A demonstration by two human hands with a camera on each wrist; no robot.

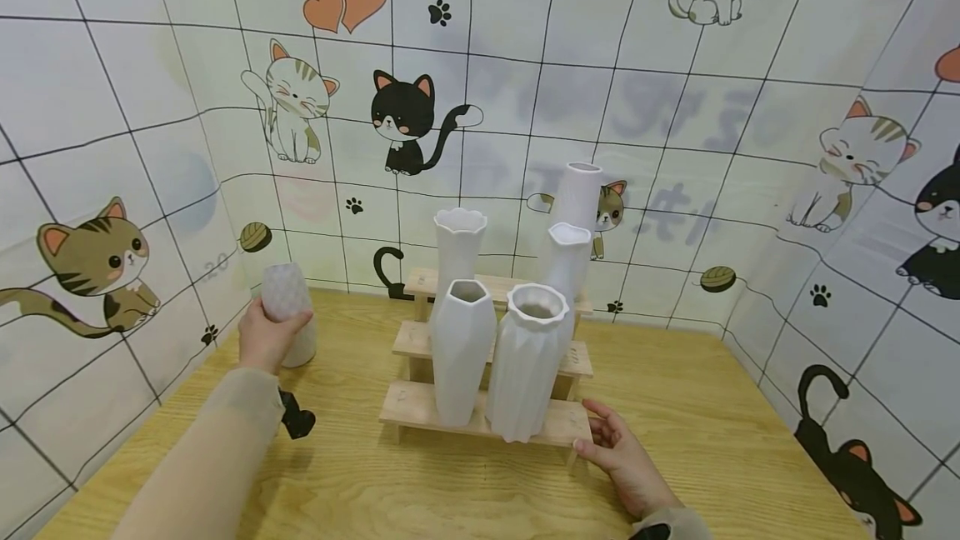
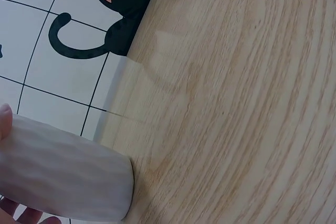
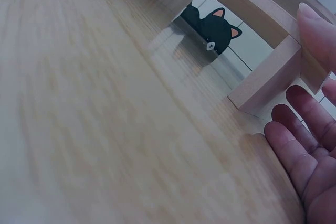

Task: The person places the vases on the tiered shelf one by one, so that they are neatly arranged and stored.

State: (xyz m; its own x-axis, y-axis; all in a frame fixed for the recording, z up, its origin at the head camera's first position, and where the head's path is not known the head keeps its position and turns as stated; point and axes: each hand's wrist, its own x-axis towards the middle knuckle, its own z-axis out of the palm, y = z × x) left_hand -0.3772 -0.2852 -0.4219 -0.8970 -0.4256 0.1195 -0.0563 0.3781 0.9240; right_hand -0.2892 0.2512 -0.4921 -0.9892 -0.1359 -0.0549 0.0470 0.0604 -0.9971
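On the left of the table, my left hand (image 1: 266, 332) grips a white vase (image 1: 288, 294) with a dimpled surface, thumb across its near side. Its base is down at the wood in the left wrist view, where the vase (image 2: 68, 174) lies sideways across the picture. My right hand (image 1: 622, 457) holds the right end of the bottom step of a three-step wooden stand (image 1: 416, 411), thumb at the front edge and index finger at the back. In the right wrist view the other fingers (image 3: 289, 142) hang loosely curled beside the stand's leg (image 3: 268, 72).
On the bottom step stand a faceted white vase (image 1: 461, 357) and a fluted one (image 1: 528, 373). Behind them rise a scalloped-rim vase (image 1: 460, 244), a wavy-rimmed vase (image 1: 568, 261) and a tall plain one (image 1: 577, 198). A cat-print tiled sheet (image 1: 502, 132) encloses the wooden table (image 1: 660, 382).
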